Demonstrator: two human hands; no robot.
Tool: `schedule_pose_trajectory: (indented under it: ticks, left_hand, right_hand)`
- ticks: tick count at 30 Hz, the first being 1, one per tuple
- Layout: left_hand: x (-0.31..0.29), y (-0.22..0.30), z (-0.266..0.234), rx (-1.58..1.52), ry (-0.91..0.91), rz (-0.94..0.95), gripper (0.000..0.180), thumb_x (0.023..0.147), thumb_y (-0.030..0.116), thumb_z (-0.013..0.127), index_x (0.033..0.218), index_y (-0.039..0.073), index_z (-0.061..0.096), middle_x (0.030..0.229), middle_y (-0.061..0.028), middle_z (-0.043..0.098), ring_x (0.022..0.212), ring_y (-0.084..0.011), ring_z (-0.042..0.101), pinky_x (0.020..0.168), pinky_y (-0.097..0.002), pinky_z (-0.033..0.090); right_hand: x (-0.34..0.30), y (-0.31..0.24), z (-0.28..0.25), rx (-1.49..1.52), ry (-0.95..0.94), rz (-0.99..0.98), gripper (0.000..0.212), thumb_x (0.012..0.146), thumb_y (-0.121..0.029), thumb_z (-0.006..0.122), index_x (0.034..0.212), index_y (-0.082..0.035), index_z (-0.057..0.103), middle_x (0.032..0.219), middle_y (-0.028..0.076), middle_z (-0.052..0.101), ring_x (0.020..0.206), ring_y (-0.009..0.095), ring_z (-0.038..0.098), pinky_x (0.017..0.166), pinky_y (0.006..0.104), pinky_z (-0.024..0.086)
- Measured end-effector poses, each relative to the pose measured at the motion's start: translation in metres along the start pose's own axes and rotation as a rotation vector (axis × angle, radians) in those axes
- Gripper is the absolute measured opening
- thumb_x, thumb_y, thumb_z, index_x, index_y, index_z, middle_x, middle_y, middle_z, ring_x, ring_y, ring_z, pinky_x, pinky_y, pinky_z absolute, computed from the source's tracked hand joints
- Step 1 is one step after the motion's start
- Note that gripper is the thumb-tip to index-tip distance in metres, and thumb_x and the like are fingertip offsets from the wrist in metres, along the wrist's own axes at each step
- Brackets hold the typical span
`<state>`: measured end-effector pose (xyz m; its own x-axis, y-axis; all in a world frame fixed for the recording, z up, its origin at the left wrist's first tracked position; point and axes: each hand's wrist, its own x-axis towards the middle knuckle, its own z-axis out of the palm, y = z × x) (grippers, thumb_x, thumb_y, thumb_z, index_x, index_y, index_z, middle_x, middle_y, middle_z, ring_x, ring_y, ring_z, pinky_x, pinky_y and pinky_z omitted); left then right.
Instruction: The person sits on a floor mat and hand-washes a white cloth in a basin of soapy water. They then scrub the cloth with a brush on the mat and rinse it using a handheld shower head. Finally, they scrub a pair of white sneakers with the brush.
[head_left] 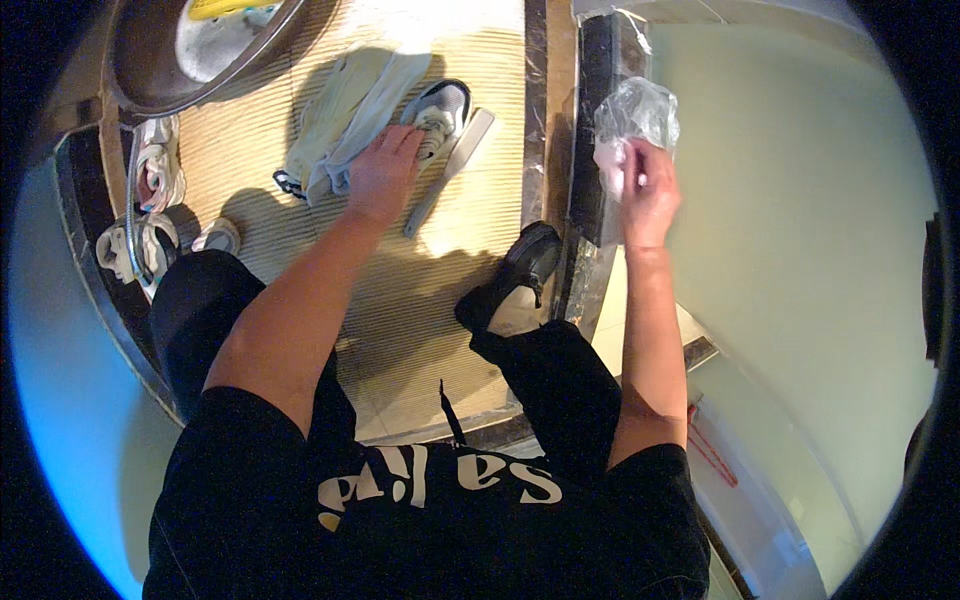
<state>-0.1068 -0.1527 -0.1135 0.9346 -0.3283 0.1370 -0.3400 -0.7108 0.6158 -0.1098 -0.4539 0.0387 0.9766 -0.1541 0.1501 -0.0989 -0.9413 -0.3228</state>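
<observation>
My left hand [385, 172] reaches to the tiled floor, its fingers curled over the side of a white and grey sneaker [447, 103]. Against that hand lies a long, pale white and yellowish soft bundle [350, 105] with a dark striped end; whether it is cloth or another shoe, I cannot tell. To the right of the sneaker rests a pale, flat, long-handled tool [452, 172], its working side hidden. Over the dark stone ledge, my right hand [650, 190] pinches a crumpled clear plastic bag [640, 108].
A dark round basin [255, 65] with something yellow and whitish stands at the far left. Other light shoes [158, 170] sit along the left ledge beside a metal hose [130, 190]. The dark ledge [590, 215] borders a pale panel [790, 180] on the right.
</observation>
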Motion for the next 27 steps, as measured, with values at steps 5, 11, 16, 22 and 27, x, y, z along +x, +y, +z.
schedule_pose_trajectory:
  ticks: [5,11,16,22,27]
  left_hand:
    - [0.003,0.004,-0.005,0.008,-0.060,-0.048,0.029,0.076,0.011,0.061,0.104,0.008,0.060,0.105,-0.0062,0.058,0.097,-0.0271,0.060,0.077,-0.0379,0.053]
    - [0.004,0.008,-0.007,-0.049,-0.018,-0.049,0.026,0.077,0.009,0.058,0.103,0.007,0.060,0.104,-0.0067,0.058,0.098,-0.0266,0.060,0.078,-0.0382,0.053]
    - [0.001,0.005,-0.005,-0.042,-0.024,-0.071,0.025,0.077,0.009,0.058,0.103,0.006,0.059,0.104,-0.0078,0.058,0.100,-0.0267,0.059,0.082,-0.0378,0.052]
    - [0.003,0.003,-0.002,-0.085,0.048,-0.031,0.028,0.074,0.005,0.062,0.102,0.008,0.059,0.105,-0.0075,0.059,0.095,-0.0290,0.061,0.078,-0.0389,0.053]
    - [0.002,-0.001,-0.003,-0.064,-0.033,-0.045,0.027,0.075,0.007,0.061,0.102,0.007,0.058,0.106,-0.0088,0.058,0.100,-0.0287,0.059,0.081,-0.0388,0.052]
  right_hand:
    - [0.014,-0.073,0.090,0.289,-0.111,-0.181,0.013,0.086,-0.016,0.062,0.090,-0.004,0.067,0.088,0.014,0.065,0.077,0.033,0.063,0.071,0.0397,0.051]
    - [-0.003,-0.090,0.169,-0.109,-0.183,-0.416,0.024,0.081,-0.012,0.057,0.103,-0.005,0.064,0.108,0.009,0.062,0.104,0.027,0.056,0.091,0.0387,0.043]
    - [-0.037,-0.088,0.144,-0.105,-0.366,-0.444,0.044,0.076,-0.006,0.054,0.120,-0.004,0.057,0.123,0.011,0.056,0.116,0.030,0.049,0.103,0.0436,0.034]
    - [-0.024,-0.107,0.163,-0.134,-0.179,-0.356,0.037,0.078,-0.008,0.052,0.113,-0.004,0.062,0.113,0.013,0.062,0.118,0.031,0.048,0.102,0.0430,0.035]
    - [-0.045,-0.120,0.132,0.028,-0.284,-0.084,0.030,0.078,-0.006,0.055,0.107,-0.003,0.060,0.106,0.017,0.063,0.103,0.033,0.055,0.092,0.0404,0.042]
